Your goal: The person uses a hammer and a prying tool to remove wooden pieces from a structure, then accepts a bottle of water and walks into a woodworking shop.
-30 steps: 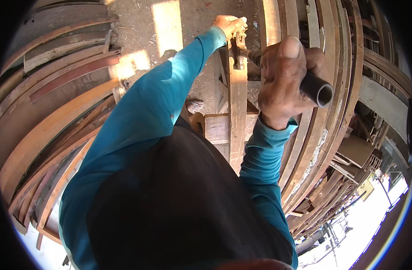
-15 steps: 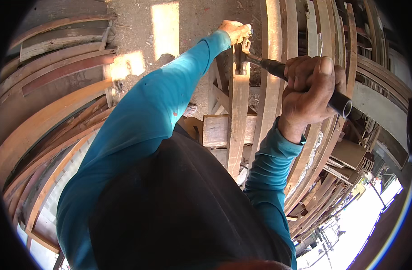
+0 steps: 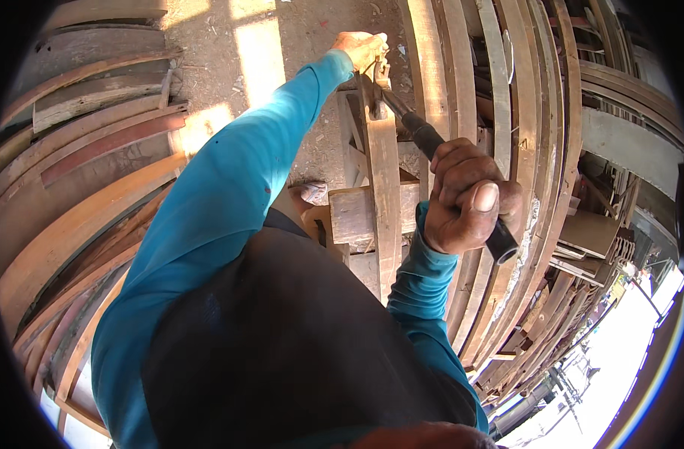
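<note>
My right hand (image 3: 473, 196) is wrapped round the black grip of a hammer (image 3: 422, 135), its fist near the handle's end. The hammer's metal head lies at the far end of a long, narrow wooden beam (image 3: 387, 202), just below my left hand (image 3: 363, 49). That hand is closed at the beam's tip, fingers bent close to the head; whatever they pinch is too small to make out. Beneath the beam, a short wooden block (image 3: 351, 213) runs crosswise.
Long planks (image 3: 517, 112) stand in rows at the right. Curved and straight boards (image 3: 87, 202) are stacked at the left. Sunlit patches fall on the dirt floor (image 3: 207, 67). A foot (image 3: 310, 192) shows beside the crosswise block.
My right hand has come lower and leftward, bringing the hammer's handle nearer my body. The head stays at the beam's end by my left hand. The whole view has shifted slightly.
</note>
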The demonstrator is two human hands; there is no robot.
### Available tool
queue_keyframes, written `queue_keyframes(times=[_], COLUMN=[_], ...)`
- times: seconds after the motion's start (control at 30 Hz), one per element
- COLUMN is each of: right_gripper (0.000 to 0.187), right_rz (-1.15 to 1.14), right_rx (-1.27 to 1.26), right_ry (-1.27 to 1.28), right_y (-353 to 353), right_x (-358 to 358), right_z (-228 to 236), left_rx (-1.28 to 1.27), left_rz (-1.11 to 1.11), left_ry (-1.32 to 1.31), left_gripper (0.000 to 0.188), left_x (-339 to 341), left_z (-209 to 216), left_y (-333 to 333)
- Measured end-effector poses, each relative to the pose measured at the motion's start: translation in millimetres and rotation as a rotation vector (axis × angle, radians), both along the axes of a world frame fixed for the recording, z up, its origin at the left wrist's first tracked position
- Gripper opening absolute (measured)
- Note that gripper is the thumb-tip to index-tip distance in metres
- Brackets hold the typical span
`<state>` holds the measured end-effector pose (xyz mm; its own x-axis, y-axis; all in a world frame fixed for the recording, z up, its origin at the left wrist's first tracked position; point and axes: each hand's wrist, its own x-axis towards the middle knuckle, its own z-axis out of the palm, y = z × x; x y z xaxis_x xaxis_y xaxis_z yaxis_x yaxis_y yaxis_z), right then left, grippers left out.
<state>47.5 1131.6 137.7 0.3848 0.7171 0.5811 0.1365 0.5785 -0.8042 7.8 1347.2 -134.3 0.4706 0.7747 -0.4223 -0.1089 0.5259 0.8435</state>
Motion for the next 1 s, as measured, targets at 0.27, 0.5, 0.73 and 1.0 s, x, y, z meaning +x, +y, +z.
queue_keyframes(times=[0.27, 0.5, 0.73, 1.0], right_gripper=[0.023, 0.027, 0.017, 0.035], right_rz=[-0.097, -0.325, -0.467, -0.804], right_rx=[0.132, 0.056, -0.499, -1.253], right_ry=[0.065, -0.067, -0.035, 0.333], right_y=[-34.9, -114.1, -233.9, -333.8], right_x=[7.7, 7.3, -35.2, -98.0], right_z=[-7.9, 33.4, 91.2, 117.7], left_rx=[1.111, 1.248, 1.610, 1.379], left_rz=[0.005, -0.872, -1.459, -1.829], left_ry=[0.442, 0.203, -0.451, -0.980], left_gripper=[0.054, 0.031, 0.021, 0.066], left_x=[-16.8, -29.3, 21.3, 20.7], left_z=[49.9, 96.6, 160.7, 172.9], left_y=[-38.4, -104.9, -255.1, -522.5])
